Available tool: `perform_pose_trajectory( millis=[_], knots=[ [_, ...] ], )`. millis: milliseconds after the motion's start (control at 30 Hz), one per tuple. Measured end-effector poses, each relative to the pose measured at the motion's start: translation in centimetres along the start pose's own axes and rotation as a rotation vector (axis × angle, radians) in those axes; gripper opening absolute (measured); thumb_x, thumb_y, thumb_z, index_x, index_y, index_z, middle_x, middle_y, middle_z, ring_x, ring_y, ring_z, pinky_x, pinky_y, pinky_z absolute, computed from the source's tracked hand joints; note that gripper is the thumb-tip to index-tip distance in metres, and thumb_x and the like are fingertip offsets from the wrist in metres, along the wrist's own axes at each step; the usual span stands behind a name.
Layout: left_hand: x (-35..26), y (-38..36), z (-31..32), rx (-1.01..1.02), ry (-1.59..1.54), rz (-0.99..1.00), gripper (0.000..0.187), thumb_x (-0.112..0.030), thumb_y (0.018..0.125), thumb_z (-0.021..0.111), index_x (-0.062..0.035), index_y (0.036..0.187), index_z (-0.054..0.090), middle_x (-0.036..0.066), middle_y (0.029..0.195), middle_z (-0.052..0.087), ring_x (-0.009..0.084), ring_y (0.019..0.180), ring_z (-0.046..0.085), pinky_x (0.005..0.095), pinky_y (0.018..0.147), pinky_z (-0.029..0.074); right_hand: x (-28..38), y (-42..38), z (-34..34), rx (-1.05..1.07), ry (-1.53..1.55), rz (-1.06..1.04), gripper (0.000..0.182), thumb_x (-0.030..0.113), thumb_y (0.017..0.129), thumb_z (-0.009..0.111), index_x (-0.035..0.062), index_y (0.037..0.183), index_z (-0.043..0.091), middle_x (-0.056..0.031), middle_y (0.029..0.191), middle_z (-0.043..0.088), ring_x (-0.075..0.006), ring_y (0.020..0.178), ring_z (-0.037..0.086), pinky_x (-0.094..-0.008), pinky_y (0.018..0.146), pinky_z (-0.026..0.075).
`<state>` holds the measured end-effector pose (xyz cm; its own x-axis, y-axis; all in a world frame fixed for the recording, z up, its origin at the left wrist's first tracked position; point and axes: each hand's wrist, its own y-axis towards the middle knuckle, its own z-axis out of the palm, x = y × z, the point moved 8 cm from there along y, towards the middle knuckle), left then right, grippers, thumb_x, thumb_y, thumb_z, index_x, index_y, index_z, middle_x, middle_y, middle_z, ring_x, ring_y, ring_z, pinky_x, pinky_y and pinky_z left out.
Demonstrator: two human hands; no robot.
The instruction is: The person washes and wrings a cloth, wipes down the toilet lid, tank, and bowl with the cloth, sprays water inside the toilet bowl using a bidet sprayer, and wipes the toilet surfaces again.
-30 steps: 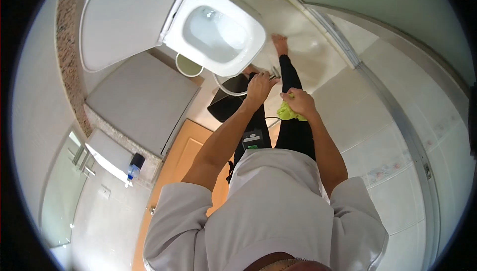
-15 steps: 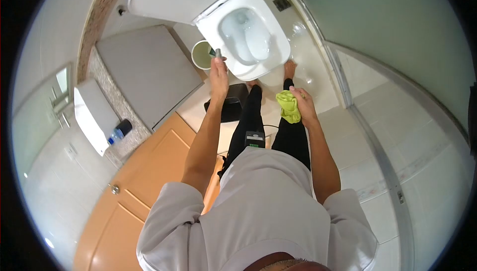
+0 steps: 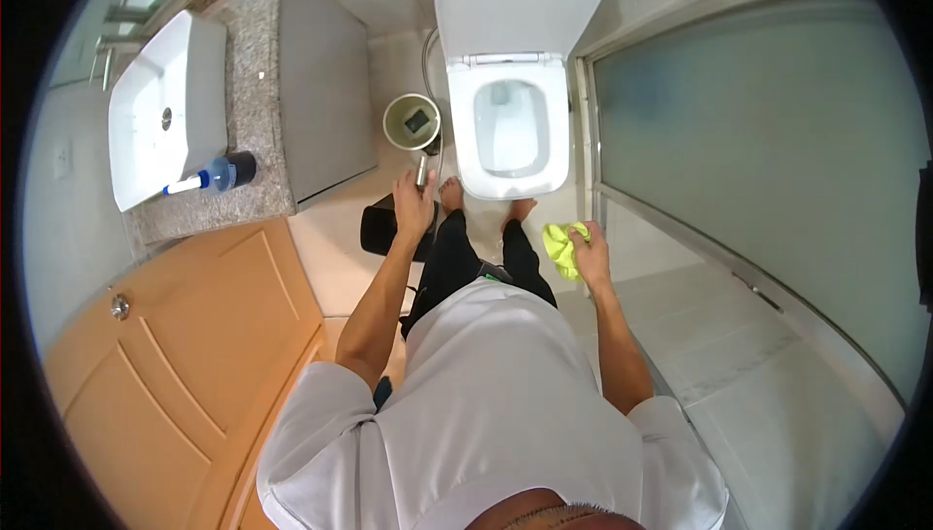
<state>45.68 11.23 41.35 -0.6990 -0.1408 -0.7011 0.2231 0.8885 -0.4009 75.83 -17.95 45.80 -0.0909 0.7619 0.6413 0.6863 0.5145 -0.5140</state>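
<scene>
My left hand (image 3: 413, 207) is closed around a metal handheld bidet sprayer (image 3: 422, 172), just below the bucket and left of the toilet. A grey hose (image 3: 427, 62) runs down the wall toward it. A crumpled lime-yellow cloth (image 3: 560, 250) hangs from my right hand (image 3: 591, 256), its fingers pinching one side. The white toilet (image 3: 544, 183) stands ahead between my hands, with its lid (image 3: 515, 5) raised and water in the bowl. A pale bucket (image 3: 389, 132) with a dark rectangular thing in it sits to the toilet's left.
A black bin (image 3: 377, 227) stands by my left leg. The stone counter (image 3: 255, 93) at left carries a white basin (image 3: 199, 93) and a blue-capped bottle (image 3: 231, 172). An orange door (image 3: 185, 355) is at lower left; a frosted glass panel (image 3: 758, 122) borders the right.
The view has turned, so the toilet appears straight ahead. My left hand with the sprayer now shows below the bucket instead of beside the toilet's rim. The cloth stays in my right hand.
</scene>
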Motion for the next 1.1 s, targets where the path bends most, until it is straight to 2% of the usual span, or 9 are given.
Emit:
perform_pose_trajectory(
  millis=[67,233,300,367,500,667,800,933,1100],
  knots=[
    [-2.0,-1.1,-1.1,-0.122,0.177,0.288,0.043,-0.038,0.102,0.064,0.0035,0.108,0.069,0.02,0.099,0.06,0.0361,0.093,0.059,0.0448,0.082,0.049,2.8,0.8,-1.2,-0.055,0.015,-0.023,0.033,0.029,0.101,0.062,0.0015,0.118,0.058,-0.0222,0.1,0.071,-0.0349,0.093,0.069,-0.0444,0.086,0.052],
    [-1.9,-2.2,-3.1,0.037,-0.07,0.115,0.045,-0.039,0.101,0.065,0.0005,0.122,0.067,0.021,0.11,0.055,0.0391,0.106,0.06,0.0444,0.096,0.048,12.2,3.4,-2.7,0.13,0.044,-0.035,0.034,0.028,0.105,0.058,0.0001,0.123,0.059,-0.0168,0.11,0.072,-0.0284,0.1,0.069,-0.0387,0.09,0.053],
    [-0.7,-2.0,-3.9,0.019,-0.098,0.143,0.045,-0.039,0.101,0.065,0.0008,0.121,0.068,0.021,0.11,0.055,0.0389,0.105,0.06,0.0449,0.095,0.048,14.7,4.4,-1.9,0.243,0.764,0.145,0.036,0.028,0.107,0.054,0.0008,0.13,0.057,-0.013,0.119,0.07,-0.0261,0.102,0.069,-0.0395,0.093,0.054],
    [-0.2,-2.0,-5.1,0.0,-0.113,0.166,0.045,-0.039,0.101,0.065,0.0012,0.12,0.068,0.021,0.109,0.055,0.0387,0.103,0.06,0.0453,0.093,0.048,21.2,3.0,-2.3,0.252,0.877,0.227,0.038,0.028,0.109,0.052,0.001,0.136,0.054,-0.0109,0.123,0.067,-0.0254,0.101,0.069,-0.0396,0.095,0.056],
    [0.6,-2.5,-7.1,-0.015,-0.199,0.121,0.04,-0.035,0.1,0.067,0.002,0.113,0.07,0.021,0.099,0.056,0.0399,0.096,0.059,0.0456,0.089,0.048,24.3,5.2,-2.5,0.376,0.558,-0.031,0.031,0.026,0.107,0.054,0.0022,0.124,0.063,-0.0065,0.109,0.071,-0.0178,0.092,0.069,-0.0337,0.084,0.057],
    [0.8,-3.0,-9.6,-0.188,-0.22,0.054,0.033,-0.031,0.096,0.07,0.0011,0.106,0.069,0.019,0.091,0.061,0.04,0.085,0.061,0.0447,0.079,0.049,21.5,7.7,-2.2,0.387,0.221,-0.131,0.025,0.023,0.104,0.056,0.0033,0.11,0.07,-0.0042,0.095,0.071,-0.0131,0.081,0.064,-0.0322,0.07,0.052],
    [-5.4,-6.2,-13.2,-0.343,-0.216,0.101,0.028,-0.026,0.095,0.072,0.0006,0.105,0.07,0.018,0.091,0.066,0.0383,0.084,0.063,0.042,0.077,0.05,14.4,8.8,-3.6,0.392,-0.482,-0.219,0.036,0.037,0.097,0.067,0.0022,0.105,0.072,-0.0083,0.088,0.072,-0.0159,0.077,0.065,-0.0322,0.074,0.053],
    [-11.0,-8.9,-14.3,-0.481,-0.341,0.202,0.024,-0.02,0.097,0.074,0.0006,0.108,0.071,0.009,0.093,0.068,0.0161,0.084,0.062,0.0302,0.076,0.049,10.3,7.8,-4.7,0.508,-0.26,0.065,0.051,0.04,0.095,0.071,-0.0002,0.125,0.063,-0.0104,0.109,0.071,-0.0197,0.09,0.067,-0.0358,0.08,0.054],
    [-19.5,-11.7,-14.7,-0.516,-0.451,0.281,0.022,-0.015,0.095,0.075,-0.0003,0.111,0.069,0.006,0.09,0.069,0.013,0.079,0.06,0.029,0.073,0.051,7.7,10.2,-6.1,0.526,-0.05,0.08,0.051,0.04,0.092,0.075,0.001,0.121,0.061,-0.0103,0.097,0.07,-0.017,0.086,0.067,-0.0332,0.076,0.054]
  ],
)
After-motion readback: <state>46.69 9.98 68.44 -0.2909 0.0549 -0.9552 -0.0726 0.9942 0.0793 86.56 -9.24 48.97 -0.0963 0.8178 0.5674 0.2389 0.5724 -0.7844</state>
